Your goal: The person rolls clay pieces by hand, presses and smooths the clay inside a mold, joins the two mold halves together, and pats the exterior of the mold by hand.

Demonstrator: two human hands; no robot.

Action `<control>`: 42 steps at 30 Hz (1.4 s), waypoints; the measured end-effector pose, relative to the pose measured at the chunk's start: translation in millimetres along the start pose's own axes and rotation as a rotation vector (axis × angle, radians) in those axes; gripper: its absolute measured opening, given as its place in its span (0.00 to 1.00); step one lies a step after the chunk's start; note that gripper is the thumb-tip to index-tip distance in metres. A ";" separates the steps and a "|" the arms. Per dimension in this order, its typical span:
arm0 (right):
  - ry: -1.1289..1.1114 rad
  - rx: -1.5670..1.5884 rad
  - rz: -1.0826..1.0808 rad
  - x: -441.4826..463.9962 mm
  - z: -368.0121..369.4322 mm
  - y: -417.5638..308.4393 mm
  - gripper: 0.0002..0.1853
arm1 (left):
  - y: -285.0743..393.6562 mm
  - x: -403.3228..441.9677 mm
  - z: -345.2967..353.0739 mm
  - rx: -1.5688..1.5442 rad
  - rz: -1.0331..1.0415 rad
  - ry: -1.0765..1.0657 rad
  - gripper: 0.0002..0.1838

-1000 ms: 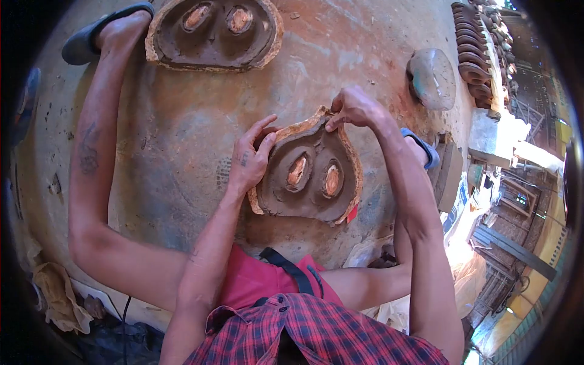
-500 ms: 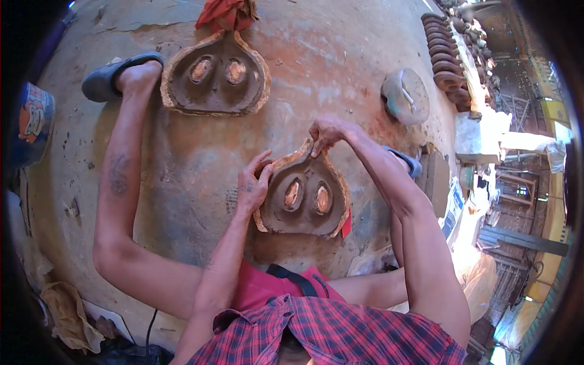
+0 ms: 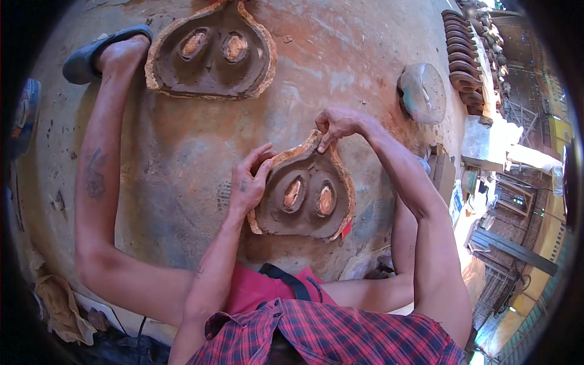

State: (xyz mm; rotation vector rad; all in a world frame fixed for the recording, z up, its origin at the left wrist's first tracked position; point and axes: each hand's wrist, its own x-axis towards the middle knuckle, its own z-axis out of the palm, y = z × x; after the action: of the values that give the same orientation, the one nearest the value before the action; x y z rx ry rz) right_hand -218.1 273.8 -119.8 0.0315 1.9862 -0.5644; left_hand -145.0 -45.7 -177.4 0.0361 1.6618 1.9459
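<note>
A pear-shaped mold (image 3: 352, 182) with a rough orange-tan rim lies on the floor before me. Dark wet clay (image 3: 298, 222) lines its inside, with two raised ovals that each show an orange centre. My left hand (image 3: 248, 182) holds the mold's left shoulder, thumb by the rim and fingers along the outer edge. At the narrow top, my right hand (image 3: 336, 125) is closed, its fingers pinching and pressing the clay at the neck. What lies under those fingertips is hidden. A second clay-lined mold (image 3: 273, 55) of the same shape lies farther off, beyond my hands.
A round grey block (image 3: 424, 94) stands on the floor at the right. Behind it runs a row of dark ring-like pieces (image 3: 460, 52). My sandalled foot (image 3: 121, 52) is at upper left, a bucket (image 3: 25, 115) at the left edge. A red scrap (image 3: 347, 230) touches the near mold's lower right.
The view has shifted, so the far mold sits higher in frame. Both hands stay on the near mold, which is slightly turned; the right fingers now press into the neck's clay.
</note>
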 end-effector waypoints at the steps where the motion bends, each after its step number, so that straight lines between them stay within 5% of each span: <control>1: 0.032 -0.044 -0.055 2.4 0.5 3.2 0.31 | 1.8 0.2 -1.9 0.037 0.014 -0.014 0.20; 6: 0.184 -0.088 -0.202 -14.0 3.9 7.3 0.32 | 2.6 -0.4 -1.3 0.073 0.016 -0.018 0.18; 8: 0.627 -0.516 -0.530 -26.8 9.0 5.8 0.36 | 2.9 -0.6 -1.9 0.081 0.020 -0.018 0.18; 12: 0.810 -0.382 -0.481 -51.3 25.8 1.1 0.33 | 5.9 -0.6 -2.6 0.126 0.047 -0.022 0.19; 14: 0.946 -0.204 -0.092 -61.5 45.7 3.1 0.24 | 4.6 3.4 -1.4 0.304 0.131 -0.030 0.19; 18: 0.996 -0.255 -0.099 -65.7 106.8 -19.4 0.26 | 43.7 27.8 15.6 0.526 0.098 -0.174 0.21; 23: 0.885 -0.210 0.029 -68.5 121.8 -53.4 0.29 | 35.5 45.3 53.2 0.844 0.305 -0.383 0.23; 26: 0.882 -0.197 0.061 -67.2 132.1 -57.3 0.30 | 20.4 45.8 51.4 0.864 0.446 -0.355 0.23; 32: 1.004 -0.458 0.099 -57.2 148.5 -51.6 0.33 | 30.3 43.4 52.3 0.939 0.362 -0.382 0.25; 35: 1.099 -0.127 -0.016 -60.4 140.4 -38.8 0.34 | 30.4 44.1 50.1 0.894 0.363 -0.393 0.26; 42: 1.005 -0.367 0.209 -56.2 164.6 -65.7 0.36 | 34.4 43.1 51.3 0.966 0.347 -0.406 0.27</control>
State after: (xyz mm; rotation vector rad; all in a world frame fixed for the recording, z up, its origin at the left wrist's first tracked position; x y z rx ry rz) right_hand -70.3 161.7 -107.3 0.3488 2.9832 0.0021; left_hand -175.5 17.1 -149.0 1.0577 2.2089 1.0390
